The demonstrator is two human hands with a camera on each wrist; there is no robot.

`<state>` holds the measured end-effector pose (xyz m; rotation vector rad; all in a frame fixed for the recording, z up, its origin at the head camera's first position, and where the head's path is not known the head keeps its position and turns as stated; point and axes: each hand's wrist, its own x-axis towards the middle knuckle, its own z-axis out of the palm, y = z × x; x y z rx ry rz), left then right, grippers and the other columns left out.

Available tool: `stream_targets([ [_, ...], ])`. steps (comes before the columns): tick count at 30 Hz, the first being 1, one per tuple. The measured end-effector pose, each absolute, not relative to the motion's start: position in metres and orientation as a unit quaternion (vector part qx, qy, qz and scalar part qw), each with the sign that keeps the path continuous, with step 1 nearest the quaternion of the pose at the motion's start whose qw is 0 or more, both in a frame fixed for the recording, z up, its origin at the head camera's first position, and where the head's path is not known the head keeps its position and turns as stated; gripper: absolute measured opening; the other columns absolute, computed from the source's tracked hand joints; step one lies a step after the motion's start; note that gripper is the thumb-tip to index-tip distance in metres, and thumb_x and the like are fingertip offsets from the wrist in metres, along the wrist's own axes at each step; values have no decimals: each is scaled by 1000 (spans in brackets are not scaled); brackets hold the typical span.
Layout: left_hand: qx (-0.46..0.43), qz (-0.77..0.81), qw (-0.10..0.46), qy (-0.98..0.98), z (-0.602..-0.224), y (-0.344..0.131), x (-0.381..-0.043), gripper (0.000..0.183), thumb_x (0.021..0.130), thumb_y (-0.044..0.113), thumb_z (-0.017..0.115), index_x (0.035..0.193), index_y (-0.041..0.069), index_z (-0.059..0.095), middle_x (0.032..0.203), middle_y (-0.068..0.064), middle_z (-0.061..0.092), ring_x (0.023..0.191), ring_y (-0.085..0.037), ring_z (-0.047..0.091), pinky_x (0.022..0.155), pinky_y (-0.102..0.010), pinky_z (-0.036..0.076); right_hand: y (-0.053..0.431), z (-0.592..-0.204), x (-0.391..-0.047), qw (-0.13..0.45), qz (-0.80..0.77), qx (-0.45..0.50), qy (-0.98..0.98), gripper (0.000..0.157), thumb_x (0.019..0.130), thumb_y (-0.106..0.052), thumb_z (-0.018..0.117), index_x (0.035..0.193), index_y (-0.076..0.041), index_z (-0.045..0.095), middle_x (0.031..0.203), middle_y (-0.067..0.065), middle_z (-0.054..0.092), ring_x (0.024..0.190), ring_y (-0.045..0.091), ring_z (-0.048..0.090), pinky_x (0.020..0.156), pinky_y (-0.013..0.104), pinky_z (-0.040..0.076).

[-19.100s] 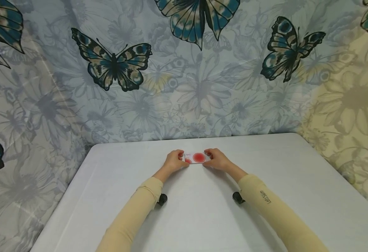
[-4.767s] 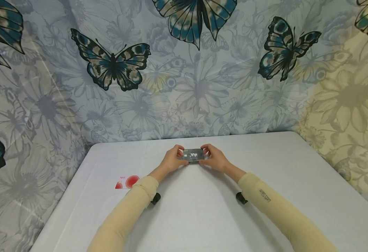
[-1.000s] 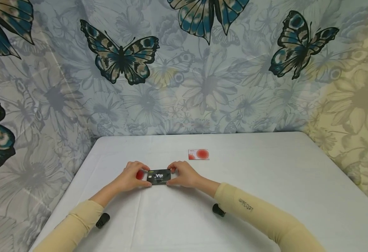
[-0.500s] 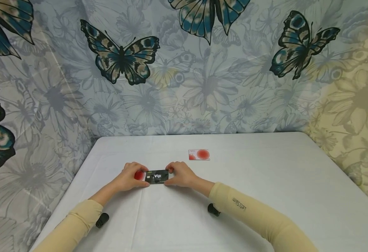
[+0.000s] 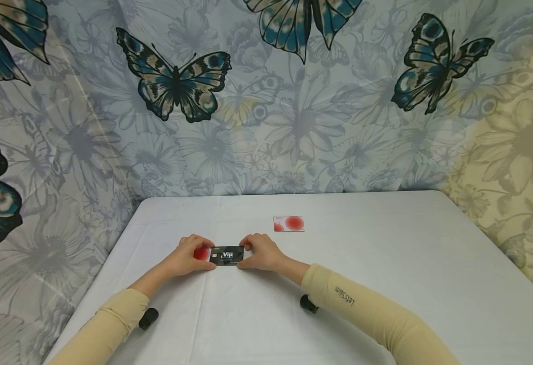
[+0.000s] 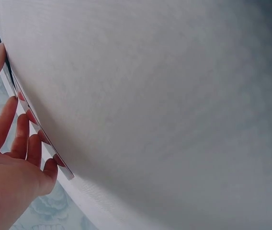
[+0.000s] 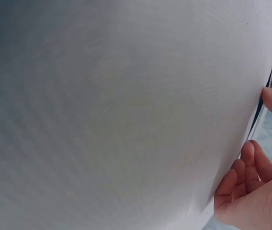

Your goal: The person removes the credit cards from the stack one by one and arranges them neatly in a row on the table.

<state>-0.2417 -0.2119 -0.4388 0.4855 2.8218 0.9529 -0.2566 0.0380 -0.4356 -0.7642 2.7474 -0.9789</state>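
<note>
A black card (image 5: 226, 256) marked "Vip" lies low over the white table, left of centre in the head view. My left hand (image 5: 185, 257) holds its left short end between thumb and fingers. At the opposite short end, my right hand (image 5: 266, 255) pinches it the same way. Partly hidden beneath the left hand is a white card with red circles (image 5: 202, 253), right beside the black one. Its red-patched edge (image 6: 45, 139) runs along the left fingers in the left wrist view. The black card shows edge-on as a thin dark strip (image 7: 257, 115) in the right wrist view.
Behind the right hand, a second white card with red circles (image 5: 289, 224) lies on the white table (image 5: 362, 243). A butterfly-patterned cloth (image 5: 293, 152) hangs behind the table. Dark wrist cameras (image 5: 149, 319) sit under both sleeves.
Since the 4.8-second-old frame, both hands have carried the black card left and nearer, beside the left red-white card. Another red-white card now shows at the back. Lately the black card has come down slightly.
</note>
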Motion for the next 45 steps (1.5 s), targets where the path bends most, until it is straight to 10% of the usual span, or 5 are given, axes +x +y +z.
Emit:
stream_targets([
  [45,172,331,21,928,-438,-199,-231,62,76,25,84,129,7,56,130,-14,51,119,-34,37,93,-49,41,54,-437,-252,46,-348,-283,892,47,74,-21,84,112,-2,66,90,2,61,84,18,51,78,31,41],
])
